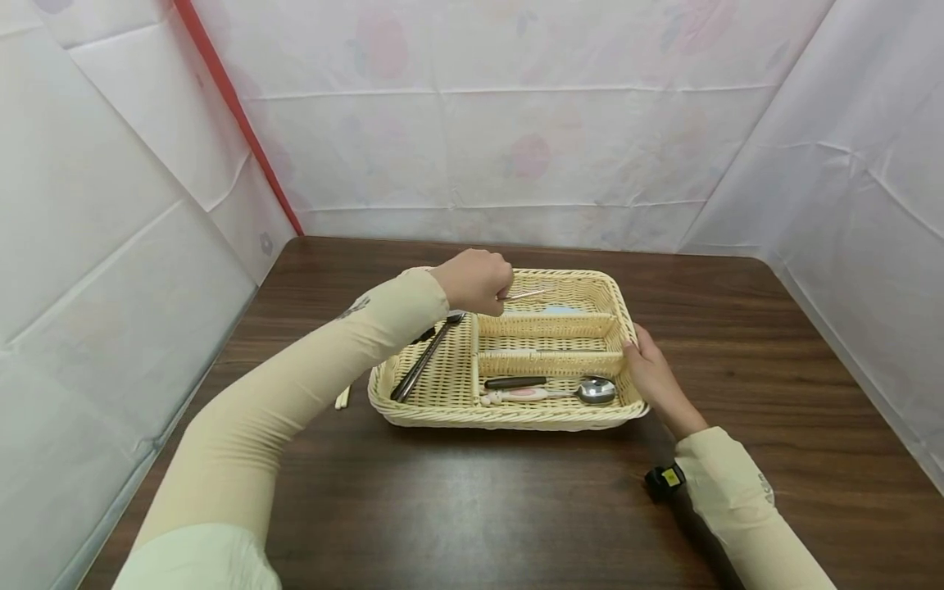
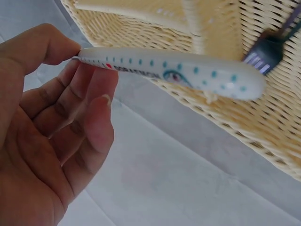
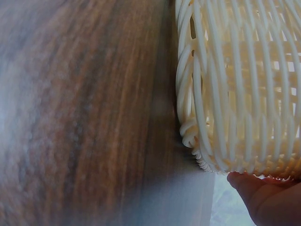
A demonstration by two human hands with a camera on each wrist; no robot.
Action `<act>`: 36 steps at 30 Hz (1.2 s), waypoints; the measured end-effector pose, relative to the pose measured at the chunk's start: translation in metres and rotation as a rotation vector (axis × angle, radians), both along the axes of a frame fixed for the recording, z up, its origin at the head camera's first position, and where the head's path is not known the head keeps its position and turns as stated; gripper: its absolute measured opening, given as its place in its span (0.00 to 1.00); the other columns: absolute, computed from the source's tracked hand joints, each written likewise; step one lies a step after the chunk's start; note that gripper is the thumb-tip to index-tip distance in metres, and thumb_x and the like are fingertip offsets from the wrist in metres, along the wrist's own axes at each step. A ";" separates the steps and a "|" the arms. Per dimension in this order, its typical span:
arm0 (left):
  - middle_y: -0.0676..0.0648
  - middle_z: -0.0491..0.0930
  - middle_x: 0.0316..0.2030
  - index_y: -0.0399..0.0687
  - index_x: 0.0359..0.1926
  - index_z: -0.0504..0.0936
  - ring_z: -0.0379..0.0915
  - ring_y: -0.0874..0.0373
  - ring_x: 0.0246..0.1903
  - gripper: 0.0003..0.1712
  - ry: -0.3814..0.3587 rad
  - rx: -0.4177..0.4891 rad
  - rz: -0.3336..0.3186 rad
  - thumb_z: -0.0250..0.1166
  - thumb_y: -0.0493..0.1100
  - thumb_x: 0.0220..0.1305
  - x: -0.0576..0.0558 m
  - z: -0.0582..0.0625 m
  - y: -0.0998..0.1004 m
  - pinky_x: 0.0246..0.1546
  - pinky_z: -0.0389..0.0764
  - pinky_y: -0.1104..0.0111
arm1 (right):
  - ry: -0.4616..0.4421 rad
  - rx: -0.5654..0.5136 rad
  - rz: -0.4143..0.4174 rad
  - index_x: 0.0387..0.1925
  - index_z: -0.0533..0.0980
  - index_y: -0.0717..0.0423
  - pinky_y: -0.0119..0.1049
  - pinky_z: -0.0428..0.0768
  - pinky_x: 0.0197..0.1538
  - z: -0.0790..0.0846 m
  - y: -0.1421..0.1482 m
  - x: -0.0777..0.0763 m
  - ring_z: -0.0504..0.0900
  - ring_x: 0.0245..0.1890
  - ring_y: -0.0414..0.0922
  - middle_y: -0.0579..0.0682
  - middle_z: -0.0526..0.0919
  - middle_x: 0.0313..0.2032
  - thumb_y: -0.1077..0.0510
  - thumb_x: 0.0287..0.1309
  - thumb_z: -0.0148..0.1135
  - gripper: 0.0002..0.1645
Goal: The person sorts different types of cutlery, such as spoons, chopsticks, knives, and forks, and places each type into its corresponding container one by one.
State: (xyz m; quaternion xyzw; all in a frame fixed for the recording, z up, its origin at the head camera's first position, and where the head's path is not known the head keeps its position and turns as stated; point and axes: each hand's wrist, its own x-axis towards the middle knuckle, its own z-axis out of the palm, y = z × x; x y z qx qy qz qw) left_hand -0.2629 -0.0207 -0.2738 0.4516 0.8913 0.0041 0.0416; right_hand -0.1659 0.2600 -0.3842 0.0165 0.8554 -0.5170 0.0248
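My left hand (image 1: pixel 475 279) is above the back of a cream woven cutlery basket (image 1: pixel 509 419). Its thumb and fingers pinch a fork (image 2: pixel 169 70) by the thin neck; the white handle has blue dots and printed lettering. In the head view the metal tines point right over the back compartment. My right hand (image 1: pixel 655 378) grips the basket's right rim, and the right wrist view has that hand's thumb side (image 3: pixel 263 195) against the woven edge. A spoon (image 1: pixel 596 390) with a pale pink handle lies in the front compartment beside a dark handle (image 1: pixel 516 382).
Dark cutlery (image 1: pixel 426 360), including a fork, lies in the basket's left compartment. A pale blue piece (image 1: pixel 562 310) is in the back compartment. Two pale sticks (image 1: pixel 342 397) poke out left of the basket on the brown table (image 1: pixel 457 500). White sheeting (image 1: pixel 472 147) surrounds the table.
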 end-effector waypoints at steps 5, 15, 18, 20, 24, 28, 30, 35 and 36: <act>0.54 0.47 0.15 0.53 0.14 0.54 0.40 0.61 0.18 0.24 -0.058 -0.005 -0.033 0.60 0.34 0.52 -0.004 -0.005 0.017 0.24 0.52 0.67 | 0.004 0.006 0.002 0.72 0.44 0.64 0.55 0.54 0.65 0.000 0.000 0.000 0.55 0.66 0.60 0.69 0.54 0.68 0.58 0.74 0.31 0.30; 0.53 0.42 0.17 0.52 0.15 0.50 0.36 0.61 0.18 0.24 -0.161 -0.022 -0.069 0.57 0.31 0.51 -0.006 -0.016 0.042 0.26 0.51 0.68 | 0.009 -0.016 -0.003 0.71 0.46 0.65 0.55 0.57 0.64 -0.002 -0.002 0.001 0.59 0.64 0.61 0.71 0.57 0.66 0.61 0.73 0.31 0.29; 0.53 0.42 0.17 0.52 0.15 0.51 0.37 0.61 0.18 0.24 -0.166 -0.027 -0.080 0.57 0.31 0.52 -0.007 -0.018 0.047 0.26 0.52 0.68 | 0.012 -0.012 0.000 0.71 0.46 0.65 0.55 0.56 0.65 -0.002 -0.002 0.001 0.58 0.65 0.61 0.70 0.56 0.66 0.61 0.73 0.31 0.29; 0.54 0.43 0.16 0.52 0.14 0.52 0.38 0.61 0.18 0.23 -0.171 -0.026 -0.089 0.57 0.32 0.52 -0.007 -0.019 0.050 0.25 0.52 0.68 | 0.009 -0.011 0.000 0.71 0.45 0.66 0.55 0.55 0.65 -0.002 -0.002 0.001 0.57 0.65 0.61 0.70 0.56 0.67 0.61 0.73 0.32 0.29; 0.54 0.45 0.15 0.52 0.14 0.54 0.39 0.61 0.18 0.23 -0.170 -0.033 -0.106 0.58 0.32 0.52 -0.007 -0.022 0.057 0.25 0.54 0.69 | 0.003 -0.010 -0.001 0.72 0.44 0.65 0.54 0.54 0.66 -0.003 -0.001 0.002 0.56 0.66 0.60 0.69 0.55 0.67 0.61 0.73 0.31 0.30; 0.54 0.45 0.15 0.53 0.14 0.54 0.39 0.61 0.18 0.23 -0.162 -0.048 -0.111 0.57 0.32 0.52 -0.010 -0.026 0.064 0.26 0.55 0.69 | 0.004 -0.001 -0.005 0.72 0.44 0.65 0.54 0.54 0.66 -0.002 -0.001 0.002 0.55 0.66 0.60 0.69 0.55 0.67 0.60 0.73 0.31 0.30; 0.54 0.45 0.15 0.53 0.14 0.54 0.39 0.61 0.18 0.23 -0.167 -0.059 -0.111 0.57 0.32 0.53 -0.012 -0.029 0.067 0.25 0.55 0.68 | 0.005 -0.002 -0.005 0.72 0.44 0.65 0.54 0.54 0.66 -0.002 -0.001 0.001 0.55 0.66 0.60 0.69 0.55 0.67 0.60 0.73 0.31 0.30; 0.54 0.45 0.15 0.53 0.14 0.53 0.38 0.61 0.18 0.24 -0.204 -0.091 -0.095 0.57 0.31 0.55 -0.013 -0.034 0.073 0.24 0.53 0.68 | -0.004 -0.025 -0.007 0.72 0.44 0.65 0.54 0.55 0.65 -0.002 -0.002 0.002 0.57 0.66 0.60 0.69 0.55 0.67 0.60 0.73 0.31 0.30; 0.54 0.45 0.15 0.53 0.14 0.53 0.38 0.61 0.17 0.24 -0.209 -0.102 -0.092 0.57 0.31 0.56 -0.013 -0.035 0.074 0.23 0.53 0.68 | -0.006 -0.029 -0.007 0.72 0.44 0.65 0.54 0.55 0.65 -0.002 -0.003 0.002 0.57 0.66 0.60 0.70 0.55 0.67 0.60 0.73 0.31 0.30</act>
